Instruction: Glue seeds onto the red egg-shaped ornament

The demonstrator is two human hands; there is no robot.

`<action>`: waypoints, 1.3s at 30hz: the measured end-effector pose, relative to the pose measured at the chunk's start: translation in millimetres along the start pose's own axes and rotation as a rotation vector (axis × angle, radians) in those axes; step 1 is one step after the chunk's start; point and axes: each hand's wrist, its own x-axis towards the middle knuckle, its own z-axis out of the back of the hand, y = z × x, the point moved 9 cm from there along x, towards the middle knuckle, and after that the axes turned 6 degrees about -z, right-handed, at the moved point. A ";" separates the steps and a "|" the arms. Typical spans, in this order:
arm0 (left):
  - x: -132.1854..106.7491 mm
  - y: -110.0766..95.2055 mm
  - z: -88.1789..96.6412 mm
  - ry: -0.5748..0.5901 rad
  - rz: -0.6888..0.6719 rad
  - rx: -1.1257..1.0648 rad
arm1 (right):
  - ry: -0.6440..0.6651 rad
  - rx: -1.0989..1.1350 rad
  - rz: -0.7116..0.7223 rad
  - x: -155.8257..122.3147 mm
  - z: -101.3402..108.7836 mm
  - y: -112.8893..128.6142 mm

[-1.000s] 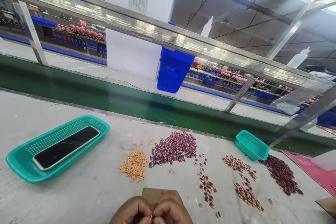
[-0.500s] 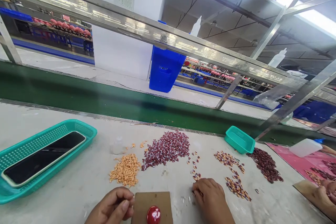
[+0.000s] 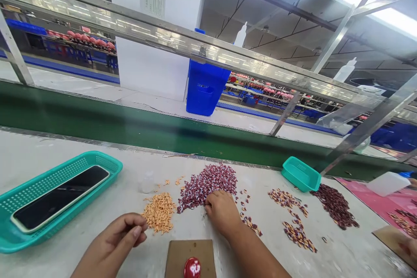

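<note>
Teal basket (image 3: 48, 186) holding phone (image 3: 60, 197); blue bin (image 3: 205, 91) beyond green conveyor belt (image 3: 137, 134).

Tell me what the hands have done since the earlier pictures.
The hands have parted from their pinch over the cardboard. The right hand has moved to the edge of the maroon-and-white bead pile. The left hand has moved up beside the orange pieces. The red ornament stays on the cardboard; the teal basket stays put.

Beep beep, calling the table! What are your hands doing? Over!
Left hand pinched beside the orange pieces, hold unclear. Right hand at the edge of the maroon-and-white pile. Brown card with red piece below them.
</note>
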 end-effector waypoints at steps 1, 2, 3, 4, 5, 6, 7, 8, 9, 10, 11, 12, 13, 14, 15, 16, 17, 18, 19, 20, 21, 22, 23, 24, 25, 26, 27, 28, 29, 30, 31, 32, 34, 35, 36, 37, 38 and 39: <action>4.6 -3.6 -1.4 0.056 -0.019 0.069 | 0.003 -0.009 0.003 1.1 -1.1 0.4; 8.6 -8.3 -4.4 0.117 -0.055 0.155 | 0.004 -0.017 0.005 1.9 -1.6 0.8; 11.9 -13.5 -8.5 0.173 -0.105 0.253 | 0.004 -0.024 0.005 2.6 -1.7 1.2; 14.2 -18.1 -14.1 0.230 -0.160 0.353 | 0.002 -0.030 0.005 3.3 -1.6 1.7; 15.5 -21.2 -21.3 0.289 -0.210 0.442 | 0.000 -0.035 0.005 3.9 -1.5 2.4; 15.7 -22.6 -29.4 0.349 -0.252 0.514 | -0.002 -0.037 0.006 4.6 -1.4 3.3; 15.3 -22.9 -37.6 0.402 -0.290 0.572 | -0.004 -0.037 0.009 5.2 -1.4 4.2; 14.5 -22.7 -45.5 0.447 -0.328 0.622 | -0.006 -0.035 0.013 5.7 -1.6 5.0; 13.3 -22.1 -53.5 0.488 -0.368 0.674 | -0.008 -0.031 0.017 6.1 -2.0 5.7; 12.0 -21.2 -61.0 0.522 -0.413 0.750 | -0.009 -0.024 0.022 6.3 -2.4 6.2; 10.9 -19.3 -67.9 0.551 -0.455 0.848 | -0.012 -0.014 0.025 6.3 -2.9 6.2; 10.2 -16.1 -74.2 0.583 -0.485 0.955 | -0.014 -0.001 0.027 6.1 -3.3 5.9; 10.0 -12.2 -79.6 0.618 -0.503 1.056 | -0.017 0.015 0.027 5.7 -3.4 5.4; 9.9 -8.1 -84.2 0.655 -0.510 1.139 | -0.021 0.036 0.025 5.0 -3.1 4.6; 10.2 -4.9 -87.8 0.687 -0.510 1.199 | -0.026 0.060 0.021 3.9 -2.1 3.7; 10.5 -3.0 -90.5 0.714 -0.509 1.235 | -0.032 0.089 0.015 2.4 -0.3 2.9; 10.7 -2.5 -92.5 0.732 -0.511 1.258 | -0.037 0.122 0.008 0.4 2.4 2.3; 10.6 -2.7 -94.3 0.751 -0.517 1.284 | -0.044 0.160 0.001 -1.9 5.9 2.0; 10.2 -3.6 -95.7 0.766 -0.525 1.306 | -0.050 0.201 -0.006 -4.7 10.1 2.2; 9.6 -5.1 -96.8 0.779 -0.532 1.324 | -0.056 0.245 -0.012 -7.8 14.9 2.9; 8.8 -7.0 -97.7 0.789 -0.541 1.338 | -0.061 0.289 -0.016 -11.2 20.0 4.2; 7.6 -8.8 -98.8 0.801 -0.551 1.347 | -0.065 0.333 -0.019 -14.7 25.1 6.0; 6.4 -10.5 -99.9 0.812 -0.561 1.354 | -0.069 0.374 -0.023 -18.4 29.9 8.1; 5.2 -11.8 -101.1 0.823 -0.573 1.359 | -0.071 0.411 -0.026 -22.0 34.2 10.6; 4.2 -12.5 -102.3 0.833 -0.584 1.364 | -0.073 0.440 -0.026 -25.7 38.0 13.4; 3.3 -12.7 -103.5 0.842 -0.593 1.369 | -0.073 0.471 -0.027 -29.2 41.1 16.1; 2.8 -12.2 -104.6 0.850 -0.601 1.371 | -0.072 0.511 -0.031 -32.6 43.7 18.3; 2.6 -11.5 -105.4 0.855 -0.607 1.372 | -0.071 0.566 -0.035 -35.8 46.0 20.1; 2.9 -10.7 -105.9 0.856 -0.612 1.371 | -0.069 0.632 -0.042 -38.8 47.8 21.3; 3.4 -9.9 -106.2 0.857 -0.614 1.365 | -0.063 0.708 -0.055 -41.7 48.7 21.8; 4.3 -9.6 -106.0 0.854 -0.614 1.357 | -0.053 0.788 -0.075 -44.4 48.7 21.7; 5.4 -10.0 -105.2 0.847 -0.612 1.345 | -0.037 0.865 -0.100 -47.2 47.5 21.4; 8.1 -14.1 -102.3 0.813 -0.600 1.307 | -0.004 1.010 -0.146 -53.0 43.0 22.1; 9.1 -17.5 -100.5 0.789 -0.593 1.281 | 0.015 1.090 -0.162 -56.2 39.6 23.9; 9.3 -21.3 -98.7 0.763 -0.588 1.260 | 0.039 1.176 -0.169 -59.4 35.5 27.2; 8.8 -25.2 -97.2 0.738 -0.575 1.223 | 0.073 1.266 -0.170 -62.6 30.5 32.2; 7.6 -28.8 -95.8 0.710 -0.550 1.159 | 0.122 1.361 -0.167 -65.7 24.2 39.0; 5.9 -31.7 -94.5 0.680 -0.508 1.059 | 0.180 1.458 -0.162 -68.8 17.4 47.1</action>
